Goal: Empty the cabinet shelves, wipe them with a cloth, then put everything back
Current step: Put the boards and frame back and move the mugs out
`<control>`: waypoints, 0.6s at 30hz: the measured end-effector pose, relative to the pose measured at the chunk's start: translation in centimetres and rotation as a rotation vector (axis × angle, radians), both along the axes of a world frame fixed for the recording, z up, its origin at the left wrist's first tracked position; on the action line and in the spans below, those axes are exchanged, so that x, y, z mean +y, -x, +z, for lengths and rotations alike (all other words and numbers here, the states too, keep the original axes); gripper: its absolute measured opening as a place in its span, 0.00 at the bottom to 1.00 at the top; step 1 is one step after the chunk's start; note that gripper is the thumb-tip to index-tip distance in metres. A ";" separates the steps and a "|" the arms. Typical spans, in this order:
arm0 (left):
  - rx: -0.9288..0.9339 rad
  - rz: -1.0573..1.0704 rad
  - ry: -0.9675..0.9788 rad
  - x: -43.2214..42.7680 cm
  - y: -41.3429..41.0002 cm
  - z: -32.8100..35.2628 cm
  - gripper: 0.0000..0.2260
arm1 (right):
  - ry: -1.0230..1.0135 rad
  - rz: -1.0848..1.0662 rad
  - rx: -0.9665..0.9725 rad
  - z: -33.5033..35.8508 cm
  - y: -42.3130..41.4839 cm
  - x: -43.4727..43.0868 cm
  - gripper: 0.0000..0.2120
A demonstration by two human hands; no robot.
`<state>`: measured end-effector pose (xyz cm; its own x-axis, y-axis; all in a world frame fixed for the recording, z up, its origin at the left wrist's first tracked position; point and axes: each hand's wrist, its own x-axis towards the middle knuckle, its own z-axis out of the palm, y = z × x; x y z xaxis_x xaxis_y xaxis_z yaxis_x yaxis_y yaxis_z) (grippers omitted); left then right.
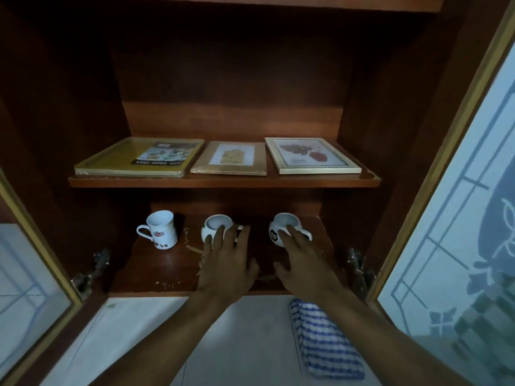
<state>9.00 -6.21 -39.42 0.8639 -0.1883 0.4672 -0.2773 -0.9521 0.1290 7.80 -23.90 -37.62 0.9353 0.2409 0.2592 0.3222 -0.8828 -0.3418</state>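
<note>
Three ceramic mugs stand upright, mouths up, on the lower shelf [156,271] of the open cabinet: a tall mug [161,229] at the left with its handle pointing left, a middle round mug [214,229], and a right round mug [281,225] whose handle points right. The left hand [225,257] lies with straight fingers against the near side of the middle round mug; its handle appears to point right but is mostly hidden behind the fingers. The right hand [302,260] rests with spread fingers on the right round mug. Neither hand has closed around a mug yet. The mugs are judged rigid, light, smooth-glazed and breakable; each round body should be cupped from the side or taken by its handle, and lifted clear before it is drawn toward the near edge. Crumbs [195,249] on the lower shelf suggest wiping is not yet done. On the upper shelf [223,181] lie flat a food tray [111,160], a wrapped frame [231,160] and a white frame [312,156], long axes running near to far; these should be gripped by the near edges. A checked cloth [326,338] lies below the cabinet, under the right forearm.
</note>
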 end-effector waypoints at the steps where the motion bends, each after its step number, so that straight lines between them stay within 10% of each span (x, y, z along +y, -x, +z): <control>1: 0.010 0.007 -0.002 0.1 -0.3 -0.2 0.31 | 0.013 0.001 0.011 -0.4 -0.4 0.0 0.35; 18: 0.127 0.084 -0.126 4.1 -9.8 -2.4 0.33 | 0.096 -0.142 0.076 -2.9 -9.9 0.0 0.33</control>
<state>18.78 -2.11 -41.78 0.9294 -0.1634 0.3310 -0.1857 -0.9819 0.0365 17.73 -23.88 -40.57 0.9778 0.1248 0.1686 0.1679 -0.9474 -0.2726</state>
